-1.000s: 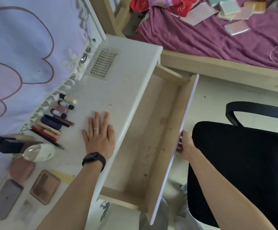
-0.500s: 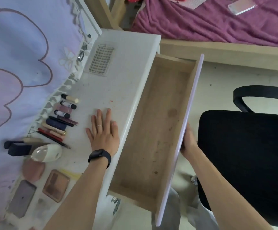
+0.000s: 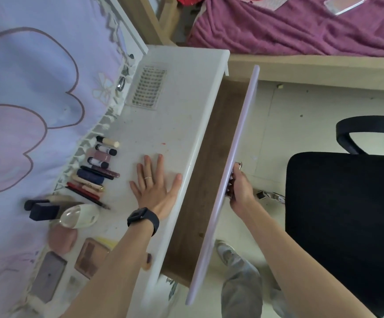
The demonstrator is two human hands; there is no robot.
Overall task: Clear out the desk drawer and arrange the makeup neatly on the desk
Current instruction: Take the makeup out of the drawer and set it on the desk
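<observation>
Drawer (image 3: 209,180) slid further in, wood floor showing, right hand (image 3: 240,189) gripping its front, left hand (image 3: 156,191) flat on desk (image 3: 186,99)

Setting: a bedroom in a home. Evidence: a bed with a rumpled purple blanket (image 3: 289,31) on a pale wooden frame (image 3: 312,67) stands just beside a white desk (image 3: 181,99) with a drawer (image 3: 209,175). Makeup (image 3: 99,171) lies in a row on the desk beside a fringed lilac cloth (image 3: 37,88), and a black chair (image 3: 346,214) stands on pale floor tiles (image 3: 289,125).
</observation>
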